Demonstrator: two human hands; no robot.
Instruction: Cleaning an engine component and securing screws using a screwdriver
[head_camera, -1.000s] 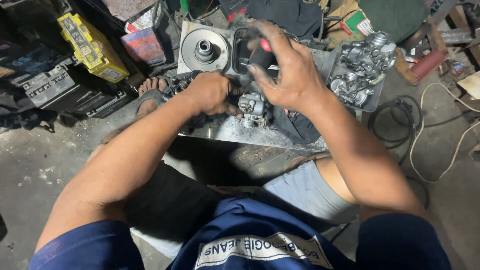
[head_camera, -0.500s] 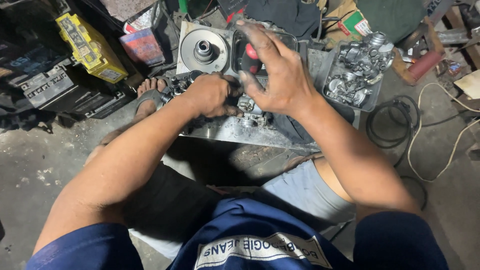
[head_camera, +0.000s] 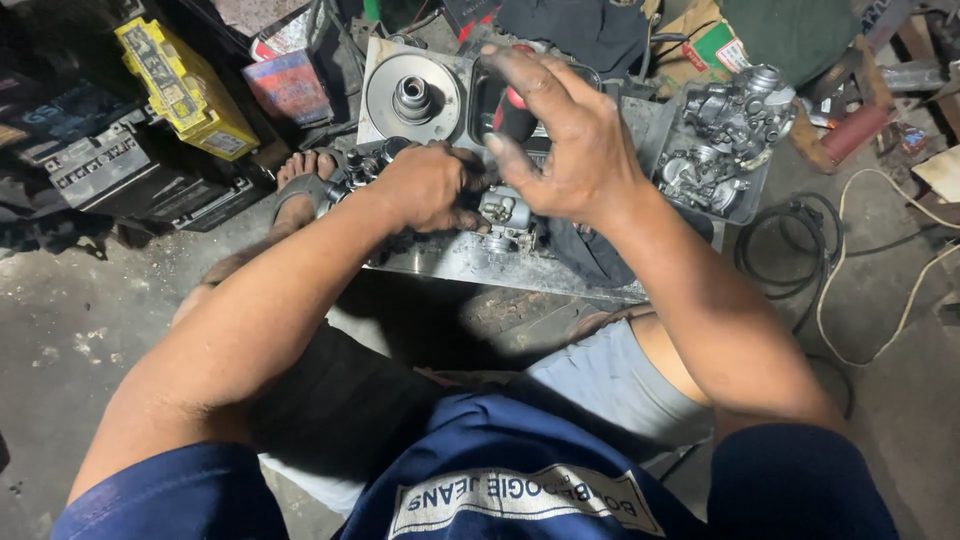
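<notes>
Hands, head view, one entry each. Left hand (head_camera: 425, 185): closed in a fist around dark metal parts at the left end of the small silver metal carburettor body (head_camera: 503, 212), knuckles up; what lies inside the fist cannot be told. Right hand (head_camera: 560, 135): held above and just behind the carburettor body, fingers (head_camera: 520, 75) spread and half curled, palm down, thumb low toward the part; whether it grips anything cannot be told. A red-and-black tool handle (head_camera: 513, 112) shows under the fingers.

Carburettor body: on the flat grey metal sheet (head_camera: 480, 262), between the two hands, touching the left fist.

Surroundings: round silver pulley disc with raised hub (head_camera: 413, 97) behind the left hand; shallow metal tray of assorted silver engine parts (head_camera: 725, 140) to the right; yellow rectangular box (head_camera: 185, 88) and black battery cases (head_camera: 95, 160) to the far left; coiled black cable (head_camera: 790, 260) on the concrete floor at right; a sandalled foot (head_camera: 300, 185) left of the sheet.

Change against the picture half a second before: right hand lifted slightly and its fingers fanned wider; left fist unchanged in place.
</notes>
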